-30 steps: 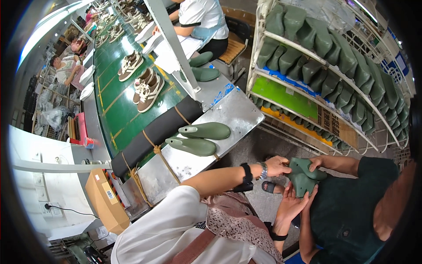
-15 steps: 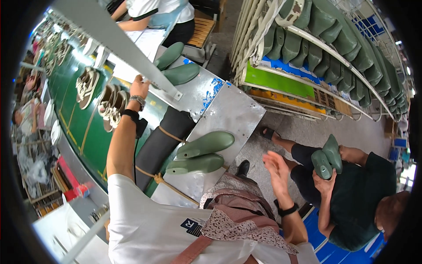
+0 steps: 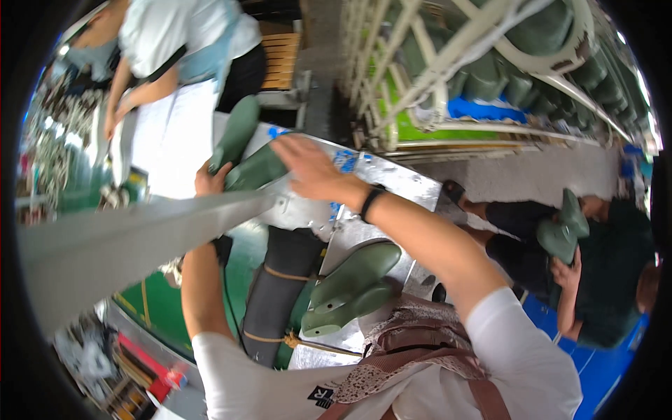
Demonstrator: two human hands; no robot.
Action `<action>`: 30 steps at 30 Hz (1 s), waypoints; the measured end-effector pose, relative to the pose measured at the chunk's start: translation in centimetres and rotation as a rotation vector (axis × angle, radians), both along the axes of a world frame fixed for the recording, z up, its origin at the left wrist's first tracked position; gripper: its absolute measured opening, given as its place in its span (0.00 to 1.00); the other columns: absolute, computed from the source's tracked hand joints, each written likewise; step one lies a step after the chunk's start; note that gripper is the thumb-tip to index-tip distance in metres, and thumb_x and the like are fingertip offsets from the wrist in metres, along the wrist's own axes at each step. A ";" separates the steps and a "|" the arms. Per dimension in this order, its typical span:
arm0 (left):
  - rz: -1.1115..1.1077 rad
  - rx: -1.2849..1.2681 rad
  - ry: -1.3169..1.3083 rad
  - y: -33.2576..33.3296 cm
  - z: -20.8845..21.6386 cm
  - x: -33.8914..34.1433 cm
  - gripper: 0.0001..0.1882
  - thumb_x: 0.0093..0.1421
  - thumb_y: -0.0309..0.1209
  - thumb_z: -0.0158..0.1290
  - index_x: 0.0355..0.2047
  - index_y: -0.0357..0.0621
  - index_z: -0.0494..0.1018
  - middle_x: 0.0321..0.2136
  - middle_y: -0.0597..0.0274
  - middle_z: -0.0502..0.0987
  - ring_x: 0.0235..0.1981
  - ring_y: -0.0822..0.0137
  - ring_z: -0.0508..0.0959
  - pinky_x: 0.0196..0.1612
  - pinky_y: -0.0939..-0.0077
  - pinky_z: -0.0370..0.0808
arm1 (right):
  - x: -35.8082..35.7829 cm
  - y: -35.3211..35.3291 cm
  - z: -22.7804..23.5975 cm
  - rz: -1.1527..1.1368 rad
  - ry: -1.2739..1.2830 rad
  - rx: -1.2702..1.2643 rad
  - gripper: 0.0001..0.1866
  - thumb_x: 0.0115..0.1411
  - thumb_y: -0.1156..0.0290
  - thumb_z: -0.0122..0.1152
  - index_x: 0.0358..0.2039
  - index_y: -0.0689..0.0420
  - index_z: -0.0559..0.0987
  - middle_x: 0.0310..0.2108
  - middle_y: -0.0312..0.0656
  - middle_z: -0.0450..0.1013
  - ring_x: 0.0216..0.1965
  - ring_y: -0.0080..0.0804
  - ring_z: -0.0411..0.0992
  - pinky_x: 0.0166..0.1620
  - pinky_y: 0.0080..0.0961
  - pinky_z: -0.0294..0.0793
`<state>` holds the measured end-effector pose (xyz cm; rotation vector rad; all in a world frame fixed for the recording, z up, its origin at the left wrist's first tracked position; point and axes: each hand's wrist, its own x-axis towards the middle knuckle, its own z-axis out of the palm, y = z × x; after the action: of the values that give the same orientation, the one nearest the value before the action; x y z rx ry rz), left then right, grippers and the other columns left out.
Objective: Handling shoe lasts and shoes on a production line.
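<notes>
A smooth green plastic shoe last (image 3: 240, 127) points toe-first away from the left hand (image 3: 211, 179), whose grip I cannot tell, while the loosely spread right hand (image 3: 309, 166) overlaps its green twin (image 3: 256, 169).

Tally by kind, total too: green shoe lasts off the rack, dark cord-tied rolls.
Green, foot-shaped, plastic-looking shoe lasts: 6 (2 at the person's left hand and right hand, 2 on the silvery flat metal bench, 2 with the co-worker)
Dark, cylindrical, rubbery-looking roll: 1
Total: 7
</notes>
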<state>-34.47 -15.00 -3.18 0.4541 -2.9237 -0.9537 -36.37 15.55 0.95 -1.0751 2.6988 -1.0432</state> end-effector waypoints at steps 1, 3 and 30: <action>0.001 0.066 -0.018 -0.4 -0.5 0.0 0.22 0.54 0.37 0.64 0.44 0.35 0.78 0.34 0.44 0.81 0.36 0.55 0.81 0.41 0.63 0.76 | -1.0 -1.6 -0.9 0.028 0.045 0.006 0.40 0.43 0.74 0.67 0.59 0.62 0.65 0.59 0.55 0.62 0.64 0.54 0.56 0.66 0.47 0.55; -0.053 0.296 -0.059 -1.8 -1.8 0.3 0.18 0.56 0.37 0.62 0.42 0.37 0.79 0.34 0.43 0.80 0.38 0.50 0.80 0.44 0.59 0.73 | -1.2 -4.1 -2.3 0.010 0.012 -0.078 0.38 0.41 0.75 0.68 0.57 0.61 0.68 0.55 0.52 0.65 0.59 0.50 0.61 0.63 0.48 0.58; 0.567 0.985 0.036 21.7 17.8 37.3 0.23 0.63 0.41 0.56 0.41 0.27 0.75 0.37 0.51 0.78 0.34 0.64 0.78 0.30 0.71 0.76 | 27.7 33.2 11.2 -0.855 -0.871 -0.732 0.39 0.48 0.62 0.75 0.57 0.63 0.68 0.50 0.45 0.72 0.51 0.35 0.70 0.55 0.30 0.69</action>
<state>2.88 6.73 14.59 1.1548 -1.8642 -2.1240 -8.64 48.78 12.16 0.5993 1.9689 -2.0427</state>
